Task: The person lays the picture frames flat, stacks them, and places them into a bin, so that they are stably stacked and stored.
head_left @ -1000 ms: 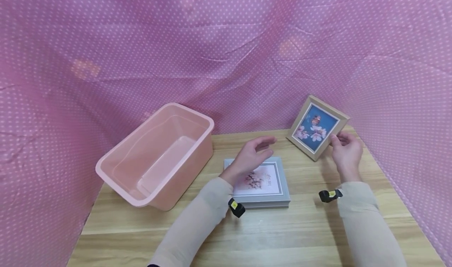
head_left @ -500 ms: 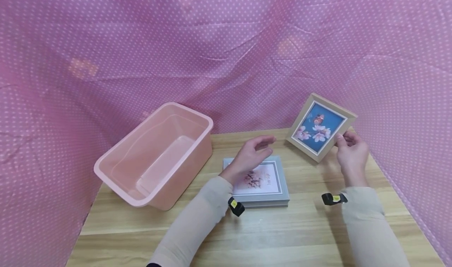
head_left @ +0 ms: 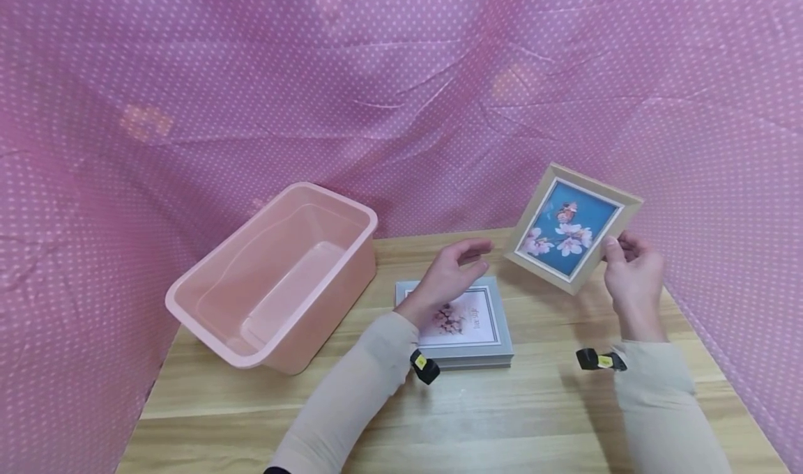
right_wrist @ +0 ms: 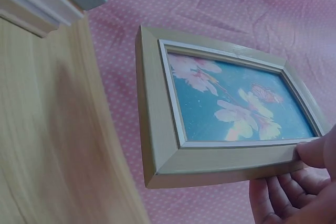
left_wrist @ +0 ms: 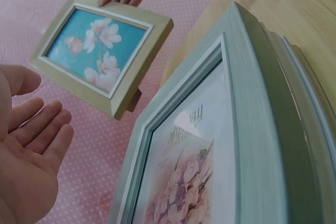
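My right hand (head_left: pixel 635 279) grips a beige picture frame (head_left: pixel 523 249) by its right edge, thumb on the front and fingers behind. The frame is tilted and raised over the back right of the table; its picture has pink blossoms and a butterfly on blue. My left hand (head_left: pixel 453 272) is held above a grey-blue picture frame (head_left: pixel 502 324) and covers part of it. In the left wrist view the fingers (left_wrist: pixel 44 129) are loosely bent with nothing in them. That grey-blue frame (left_wrist: pixel 254 119) lies face up on top of other frames (left_wrist: pixel 307 98).
A pink plastic bin (head_left: pixel 335 310) stands on the wooden table (head_left: pixel 502 418) at the left, with nothing visible inside. Pink dotted cloth (head_left: pixel 401 97) hangs behind the table and along both sides.
My right hand has lifted the beige picture frame and drawn it slightly right and nearer, so it shows larger. The left hand has hardly moved.
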{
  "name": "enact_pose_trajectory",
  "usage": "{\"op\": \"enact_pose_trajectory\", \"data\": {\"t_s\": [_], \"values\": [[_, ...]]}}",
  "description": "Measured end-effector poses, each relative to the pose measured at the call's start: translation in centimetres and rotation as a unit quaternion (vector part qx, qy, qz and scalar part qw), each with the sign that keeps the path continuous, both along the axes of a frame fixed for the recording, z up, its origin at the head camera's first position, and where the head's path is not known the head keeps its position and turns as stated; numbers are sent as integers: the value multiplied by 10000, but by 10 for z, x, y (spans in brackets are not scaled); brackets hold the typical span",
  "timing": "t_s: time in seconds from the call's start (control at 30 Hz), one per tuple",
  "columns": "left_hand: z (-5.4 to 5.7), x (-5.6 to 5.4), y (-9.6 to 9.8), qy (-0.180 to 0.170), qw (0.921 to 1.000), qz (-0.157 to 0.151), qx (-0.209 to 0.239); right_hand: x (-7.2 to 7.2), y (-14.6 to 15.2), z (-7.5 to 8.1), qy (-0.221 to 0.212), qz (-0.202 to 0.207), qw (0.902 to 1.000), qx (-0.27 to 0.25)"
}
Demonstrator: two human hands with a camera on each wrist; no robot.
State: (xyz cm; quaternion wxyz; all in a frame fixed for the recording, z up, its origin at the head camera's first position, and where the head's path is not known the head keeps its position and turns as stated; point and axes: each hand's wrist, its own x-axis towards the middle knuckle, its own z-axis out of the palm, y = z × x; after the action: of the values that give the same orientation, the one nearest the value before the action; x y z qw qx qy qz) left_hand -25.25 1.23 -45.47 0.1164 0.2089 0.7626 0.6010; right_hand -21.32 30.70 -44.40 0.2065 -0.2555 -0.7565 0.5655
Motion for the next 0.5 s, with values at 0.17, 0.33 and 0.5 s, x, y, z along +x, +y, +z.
{"op": "enact_pose_trajectory", "data": {"t_s": [0.17,0.33,0.5], "values": [[0,0,1,96,9999,7,-30,5,-3,8,105,-25,9999,94],[1,0,3,14,10000,16,-61,9,-6,15,142,-4,9998,142],[2,0,3,-129,9999,67,-43,15,-9,20,56,126,9995,290]]}}
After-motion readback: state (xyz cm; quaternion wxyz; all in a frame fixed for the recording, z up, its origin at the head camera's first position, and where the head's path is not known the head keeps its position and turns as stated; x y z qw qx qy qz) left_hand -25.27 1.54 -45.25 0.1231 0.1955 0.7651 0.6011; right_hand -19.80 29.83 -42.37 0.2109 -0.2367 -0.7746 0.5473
